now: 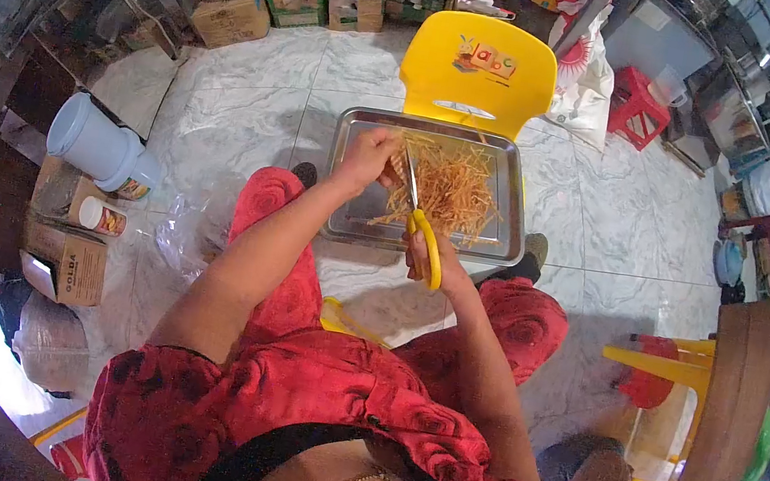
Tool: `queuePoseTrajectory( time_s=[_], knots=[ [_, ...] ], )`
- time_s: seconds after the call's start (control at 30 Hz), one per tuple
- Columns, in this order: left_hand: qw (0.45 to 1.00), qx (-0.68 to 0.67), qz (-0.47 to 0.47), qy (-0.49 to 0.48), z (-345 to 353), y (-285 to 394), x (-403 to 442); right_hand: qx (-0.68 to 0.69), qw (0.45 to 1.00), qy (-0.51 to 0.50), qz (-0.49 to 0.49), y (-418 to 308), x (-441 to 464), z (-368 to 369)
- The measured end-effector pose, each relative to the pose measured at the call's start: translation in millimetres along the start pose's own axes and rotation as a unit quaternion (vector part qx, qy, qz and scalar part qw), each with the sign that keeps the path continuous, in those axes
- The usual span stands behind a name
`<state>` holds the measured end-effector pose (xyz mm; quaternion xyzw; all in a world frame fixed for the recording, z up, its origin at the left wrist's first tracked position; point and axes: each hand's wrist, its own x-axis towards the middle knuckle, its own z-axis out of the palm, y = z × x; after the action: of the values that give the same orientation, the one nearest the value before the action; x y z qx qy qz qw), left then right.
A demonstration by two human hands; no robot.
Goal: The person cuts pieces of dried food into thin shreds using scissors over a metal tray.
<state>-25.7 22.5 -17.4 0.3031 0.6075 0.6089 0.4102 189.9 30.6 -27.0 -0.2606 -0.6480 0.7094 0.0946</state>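
Note:
A metal tray [337, 226] rests on the seat of a small yellow chair [433, 49] in front of me. Thin, pale-brown dried strips [458, 187] lie heaped in the tray. My left hand [373, 157] is closed over the tray's left side, pinching a small bunch of these strips. My right hand [432, 258] is wrapped around the yellow handles of a pair of scissors [422, 221], over the tray's near edge. The scissor blades point up and left, reaching the strips beside my left fingers. Whether the blades are parted is hard to make out.
Light-blue buckets [87, 136], a white tub [100, 216] and cardboard boxes [67, 268] stand at the left. A red stool [636, 109] and a white sack [588, 82] are at the back right. A yellow stool [684, 370] stands near the wooden edge at right.

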Motion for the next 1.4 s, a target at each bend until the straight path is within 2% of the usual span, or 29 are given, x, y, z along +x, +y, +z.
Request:
queuePoseTrajectory(
  time_s=[0.13,0.33,0.4,0.53,0.77,0.93,1.0,1.13,1.3,1.4],
  knots=[
    [0.997,0.074,0.009,-0.034,8,-5,-7,0.019,1.0,0.007,0.003,-1,3,-1],
    [0.998,0.04,-0.007,-0.056,8,-7,-4,0.011,0.999,0.043,-0.025,4,6,2],
    [0.998,0.029,-0.014,-0.048,9,-7,-4,0.036,0.996,0.077,0.007,-3,3,4],
    [0.999,0.0,-0.008,-0.045,10,-5,-5,0.051,0.996,0.064,0.028,-5,4,2],
    [0.999,0.008,0.004,-0.04,10,-4,-8,0.031,0.995,0.093,0.0,1,4,8],
    [0.992,0.014,-0.046,-0.114,13,-8,-11,0.05,0.995,0.082,-0.015,12,13,3],
    [0.992,0.018,-0.046,-0.114,13,-5,-13,0.052,0.995,0.083,0.023,10,13,3],
    [0.993,0.02,-0.05,-0.106,15,-3,-13,0.057,0.993,0.101,0.0,5,10,5],
    [0.992,0.009,-0.047,-0.114,15,-4,-13,0.026,0.99,0.132,0.033,-8,7,7],
    [0.992,0.004,-0.041,-0.123,16,-5,-12,0.056,0.992,0.11,0.029,-6,8,3]
  ],
)
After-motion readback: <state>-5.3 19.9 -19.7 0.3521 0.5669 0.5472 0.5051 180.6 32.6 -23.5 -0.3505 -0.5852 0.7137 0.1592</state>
